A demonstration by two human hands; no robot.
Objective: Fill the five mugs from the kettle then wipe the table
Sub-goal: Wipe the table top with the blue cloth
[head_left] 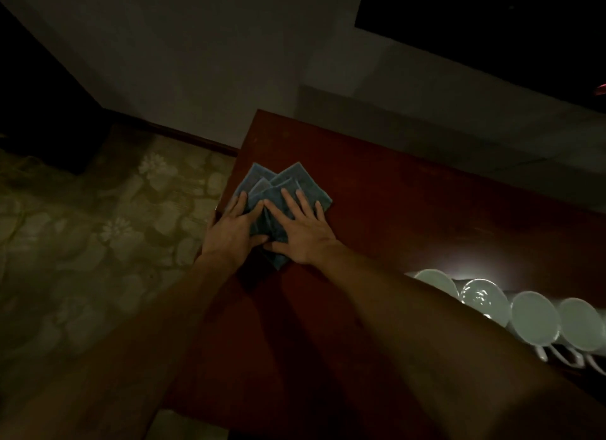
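Both hands flat, fingers spread, pressing a folded blue-grey cloth [282, 193] near the left edge of the dark red-brown wooden table [410, 216]: left hand [234, 228], right hand [303, 234]. White ceramic mugs [534, 318] in a row at lower right, partly hidden behind the right forearm.

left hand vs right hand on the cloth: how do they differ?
The left hand lies at the table's left edge, its outer side reaching past the folded blue-grey cloth; the right hand sits further in, fully over the dark red wooden table. The left hand's fingers lie closer together; the right hand's are spread wider. Both lie flat, fingers straight, pressing the cloth, thumbs nearly meeting.
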